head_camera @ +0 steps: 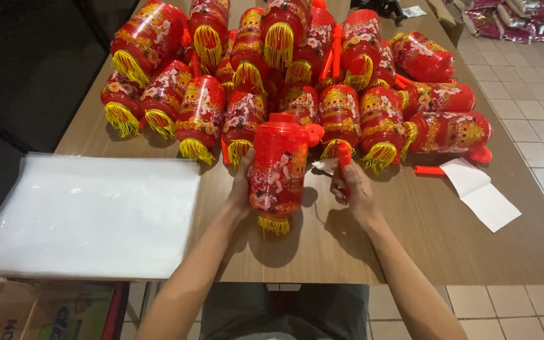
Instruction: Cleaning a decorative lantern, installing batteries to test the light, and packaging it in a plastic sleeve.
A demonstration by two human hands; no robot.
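Your left hand (242,189) is wrapping around one red lantern (278,170), holding it upright near the front middle of the wooden surface (436,233), yellow fringe hanging below. Your right hand (352,189) is closing on a slim red handle stick (344,157) just beside it. Roughly twenty more red lanterns (297,69) are lying piled behind. One stack of clear plastic bags (89,214) is sitting at left, one white paper sheet (481,192) at right beside a loose red stick (428,170).

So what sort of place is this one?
Probably a small packing or assembly workshop: dozens of identical red lanterns heaped on a wooden table, a stack of clear plastic bags, and stock piled on the tiled floor.
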